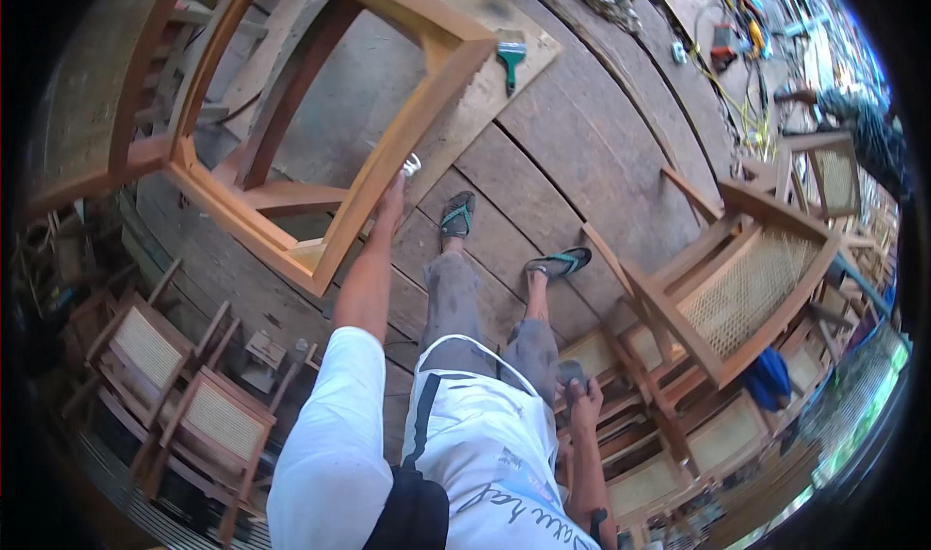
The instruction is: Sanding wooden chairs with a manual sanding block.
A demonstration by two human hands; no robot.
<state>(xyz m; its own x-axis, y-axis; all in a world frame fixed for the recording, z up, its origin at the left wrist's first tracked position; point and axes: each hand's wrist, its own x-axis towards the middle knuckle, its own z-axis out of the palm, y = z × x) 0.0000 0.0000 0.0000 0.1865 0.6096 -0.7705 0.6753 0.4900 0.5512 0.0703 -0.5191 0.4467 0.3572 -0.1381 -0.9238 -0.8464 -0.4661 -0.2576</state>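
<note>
My left hand [393,193] is clamped on a small light object [411,166] against the wooden chair frame [388,152] standing on the plank floor [553,152]. My right hand [582,395] grips a dark pad [570,372] beside my knee.

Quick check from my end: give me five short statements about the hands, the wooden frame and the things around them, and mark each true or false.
1. The left hand reaches up to the wooden chair frame. True.
2. The right hand is also on that frame. False: it is low by the person's knee, holding a small dark thing too unclear to identify.
3. A green-handled brush lies on the plank floor beyond the frame. True.
4. The person is barefoot. False: both feet wear flip-flops.
5. Chairs with woven cane seats stand at the right. True.
</note>
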